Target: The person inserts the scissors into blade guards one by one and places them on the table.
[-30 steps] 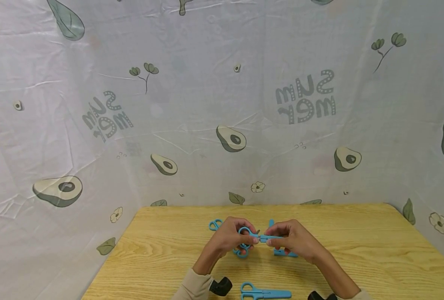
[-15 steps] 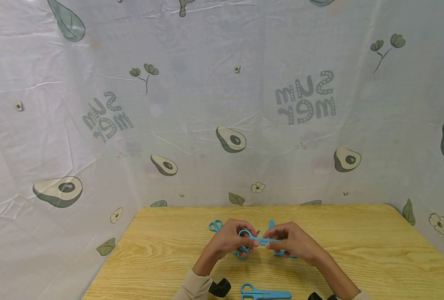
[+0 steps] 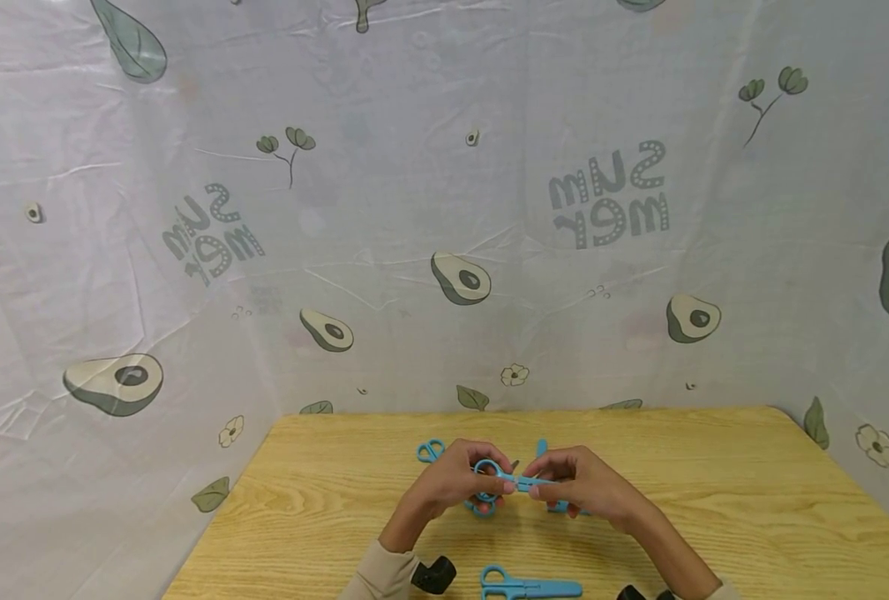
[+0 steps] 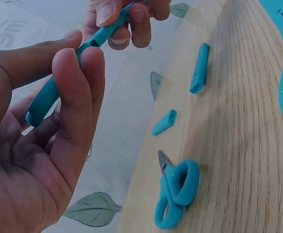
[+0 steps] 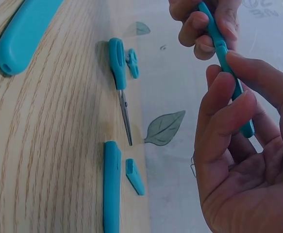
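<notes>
My left hand [image 3: 451,482] pinches a pair of blue scissors [image 4: 45,103] by the handles, in front of me above the table. My right hand [image 3: 592,490] holds a long blue blade cover [image 5: 247,127] between thumb and fingers. The cover lies over the scissors' blades and meets the handle end, so no metal shows clearly between the hands. Behind my left hand lie uncovered scissors [image 5: 117,63], and farther back a second uncovered pair [image 3: 431,451]. Two loose blue covers [image 3: 541,447] lie near my right hand, one partly hidden by it.
Covered blue scissors [image 3: 537,588] lie at the near side of the wooden table [image 3: 324,517], handles to the left. A pale printed cloth [image 3: 384,208] hangs behind the table and along its sides.
My right hand has moved slightly left, and the cover has slid farther over the blades towards the handles. The left hand keeps its hold almost still. The things on the table stay put.
</notes>
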The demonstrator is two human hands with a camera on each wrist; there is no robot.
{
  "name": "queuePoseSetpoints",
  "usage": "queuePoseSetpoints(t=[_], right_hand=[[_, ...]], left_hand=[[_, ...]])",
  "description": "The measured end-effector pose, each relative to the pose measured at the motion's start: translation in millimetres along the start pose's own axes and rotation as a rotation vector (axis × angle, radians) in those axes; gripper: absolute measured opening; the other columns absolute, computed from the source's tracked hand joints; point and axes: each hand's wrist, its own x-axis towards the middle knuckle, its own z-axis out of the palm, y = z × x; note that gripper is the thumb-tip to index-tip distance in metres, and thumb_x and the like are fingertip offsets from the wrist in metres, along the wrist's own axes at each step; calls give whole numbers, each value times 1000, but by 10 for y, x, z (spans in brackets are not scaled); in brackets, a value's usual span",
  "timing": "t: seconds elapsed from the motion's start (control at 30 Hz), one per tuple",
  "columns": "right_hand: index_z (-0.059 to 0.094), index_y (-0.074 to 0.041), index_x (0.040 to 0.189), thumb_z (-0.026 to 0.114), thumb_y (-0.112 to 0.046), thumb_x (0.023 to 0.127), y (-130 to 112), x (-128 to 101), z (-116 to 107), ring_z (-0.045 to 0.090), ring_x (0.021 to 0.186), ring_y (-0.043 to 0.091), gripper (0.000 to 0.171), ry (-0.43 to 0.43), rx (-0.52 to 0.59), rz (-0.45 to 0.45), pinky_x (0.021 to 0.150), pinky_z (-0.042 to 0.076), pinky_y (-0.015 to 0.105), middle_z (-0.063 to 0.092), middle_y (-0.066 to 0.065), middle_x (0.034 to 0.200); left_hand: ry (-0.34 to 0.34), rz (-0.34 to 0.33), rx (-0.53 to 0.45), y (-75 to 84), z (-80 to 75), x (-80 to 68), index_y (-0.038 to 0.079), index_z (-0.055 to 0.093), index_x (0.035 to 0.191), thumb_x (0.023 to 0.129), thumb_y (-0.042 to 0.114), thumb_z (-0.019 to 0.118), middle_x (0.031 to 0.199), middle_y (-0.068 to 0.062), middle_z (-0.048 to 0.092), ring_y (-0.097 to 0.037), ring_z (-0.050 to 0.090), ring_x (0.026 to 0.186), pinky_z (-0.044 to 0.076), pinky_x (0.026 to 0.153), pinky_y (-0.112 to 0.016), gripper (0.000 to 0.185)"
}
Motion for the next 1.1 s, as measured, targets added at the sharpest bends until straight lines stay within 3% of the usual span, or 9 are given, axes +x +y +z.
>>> queuePoseSetpoints(t=[0.67, 0.83, 1.1], right_hand=[[74, 1, 125, 72, -21, 105, 41, -80, -16, 66, 78, 15, 29, -27, -13, -29, 54, 52, 26, 73, 3, 97], [74, 1, 124, 71, -21, 105, 46, -104, 5, 64, 76, 12, 29, -36, 3, -11, 55, 51, 25, 72, 2, 93], [75, 0, 124, 71, -21, 105, 100, -144, 11, 65, 76, 14, 28, -39, -2, 13, 54, 51, 25, 71, 4, 94]], left_hand=[[-71, 16, 43, -62, -76, -39, 3, 76, 115, 98, 5, 77, 81, 3, 73, -8, 69, 63, 61, 61, -27, 16], [-79, 10, 59, -69, -66, -68, 2, 76, 114, 98, 3, 77, 82, 3, 75, -11, 71, 69, 65, 65, -30, 16], [-100, 3, 58, -78, -45, -113, 1, 76, 116, 98, -1, 76, 85, 4, 74, -10, 72, 74, 63, 64, -26, 18]])
